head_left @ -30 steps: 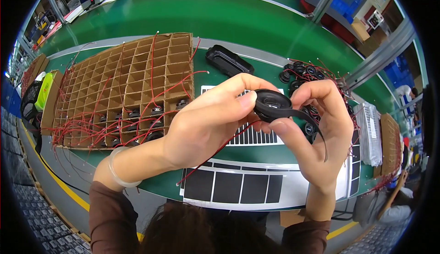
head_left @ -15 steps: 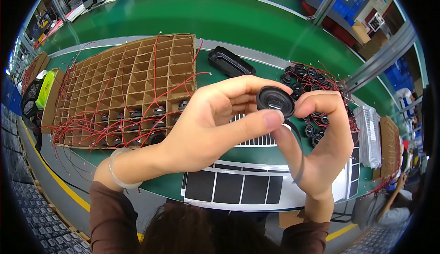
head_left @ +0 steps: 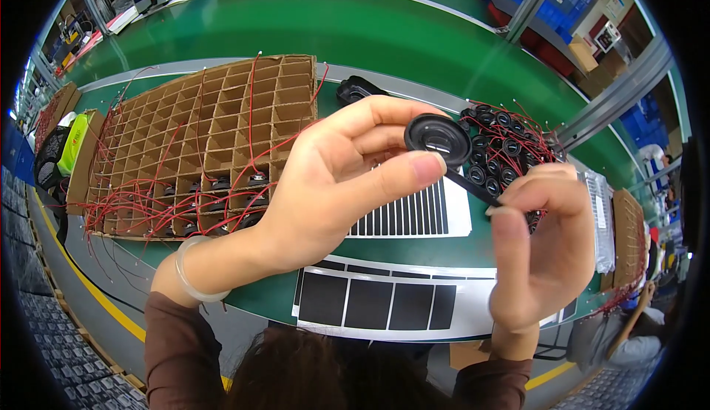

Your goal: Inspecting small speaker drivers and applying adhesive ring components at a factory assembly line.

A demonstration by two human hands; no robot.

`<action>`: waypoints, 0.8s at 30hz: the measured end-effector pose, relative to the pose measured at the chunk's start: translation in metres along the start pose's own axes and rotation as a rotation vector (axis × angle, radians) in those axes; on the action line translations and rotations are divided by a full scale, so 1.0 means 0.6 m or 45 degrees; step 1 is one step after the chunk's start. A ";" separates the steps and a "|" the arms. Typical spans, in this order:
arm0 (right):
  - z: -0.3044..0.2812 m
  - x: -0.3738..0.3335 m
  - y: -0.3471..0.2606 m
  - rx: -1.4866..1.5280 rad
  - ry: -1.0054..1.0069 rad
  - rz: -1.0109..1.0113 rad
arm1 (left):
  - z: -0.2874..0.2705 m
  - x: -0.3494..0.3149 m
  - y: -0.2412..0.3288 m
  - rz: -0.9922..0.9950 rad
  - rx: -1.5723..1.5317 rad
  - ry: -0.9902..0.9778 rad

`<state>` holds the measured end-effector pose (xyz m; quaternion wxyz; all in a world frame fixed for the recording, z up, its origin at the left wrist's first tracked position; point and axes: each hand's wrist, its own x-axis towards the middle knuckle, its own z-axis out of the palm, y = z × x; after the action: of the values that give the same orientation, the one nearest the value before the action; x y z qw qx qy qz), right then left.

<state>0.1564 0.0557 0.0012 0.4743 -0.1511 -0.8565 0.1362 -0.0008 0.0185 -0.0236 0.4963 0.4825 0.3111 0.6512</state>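
Note:
My left hand [head_left: 325, 181] pinches a small round black speaker [head_left: 438, 139] between thumb and fingers, its dished face turned up toward me. From the speaker's lower edge a black strip [head_left: 473, 190] runs to my right hand [head_left: 543, 240], which grips the strip's far end between thumb and forefinger. Below the hands lies a white sheet of narrow black strips [head_left: 414, 210], partly covered by my left hand. Nearer to me is a white sheet with larger black rectangles [head_left: 370, 303]. Many like speakers with red wires [head_left: 510, 144] are heaped beyond my right hand.
A cardboard divider box [head_left: 214, 114] with speakers and red wires in its near cells stands at the left. A black plastic case [head_left: 355, 88] sits behind my left hand. Clear plastic-wrapped trays [head_left: 596, 221] are at the right. The green belt [head_left: 333, 29] crosses behind.
My right hand has moved right and down from the speaker, drawing the black strip out straight. My left hand has shifted slightly up and left with the speaker.

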 end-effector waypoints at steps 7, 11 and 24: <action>-0.005 0.003 0.013 0.258 0.044 0.249 | 0.000 -0.005 0.009 -0.027 -0.029 -0.151; -0.005 0.003 0.013 0.286 0.030 0.280 | 0.004 -0.009 0.013 -0.067 -0.058 -0.173; -0.005 0.004 0.020 0.289 -0.022 0.179 | 0.007 -0.011 0.017 -0.111 -0.088 -0.216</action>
<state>0.1597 0.0679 0.0000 0.4702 -0.1549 -0.8270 0.2665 -0.0003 0.0089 -0.0154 0.5651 0.5046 0.2661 0.5960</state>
